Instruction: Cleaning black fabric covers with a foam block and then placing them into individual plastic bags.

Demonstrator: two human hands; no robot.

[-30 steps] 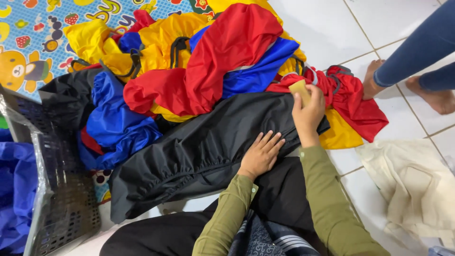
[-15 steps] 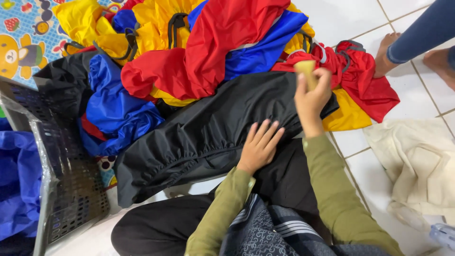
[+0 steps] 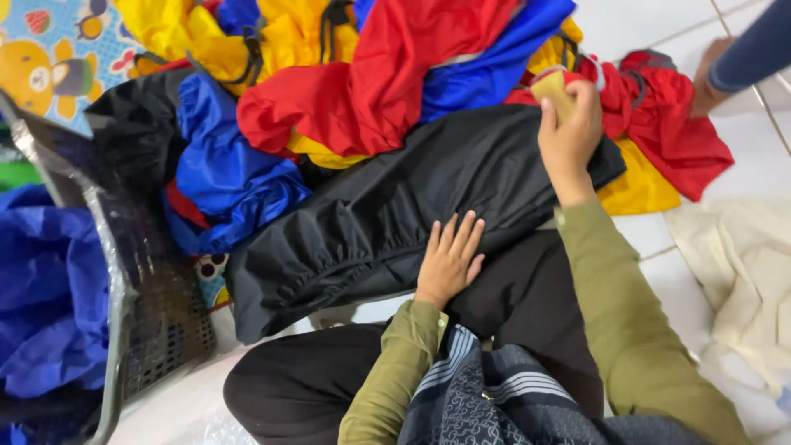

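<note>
Your right hand (image 3: 568, 136) has its grip clenched around a small yellowish block (image 3: 554, 89), thumb on one side and fingers wrapped over the top; only its upper end shows above your fingers. You hold it at the far edge of the black garment (image 3: 412, 214), right where that cloth meets the red garment (image 3: 667, 132) lying on the white tiled floor (image 3: 651, 33).

Your left hand (image 3: 451, 259) is released: it lies flat, fingers spread, palm down on the near edge of the black garment, pressing it against your lap. It grasps nothing. Both your sleeves are olive green, and a dark patterned scarf (image 3: 494, 395) hangs between your arms over your black trousers.

The black garment stretches from your lap out to the left, with a gathered elastic hem toward its lower left end. Beyond it sits a heap of clothes: a red jacket (image 3: 387, 74) on top, a blue one (image 3: 494, 62) tucked under it, yellow pieces (image 3: 189, 37) behind, and a crumpled blue jacket (image 3: 227, 177) to the left, beside more black cloth.

On your left a dark plastic basket (image 3: 144, 313) lies tipped on its side, with blue fabric (image 3: 45, 297) beyond it at the edge of the view. A colourful play mat (image 3: 49, 58) shows at the upper left. To your right a cream cloth (image 3: 741, 272) lies on the floor. At the upper right, another person's foot (image 3: 709, 78) and blue trouser leg stand on the tiles, just beside the red garment.
</note>
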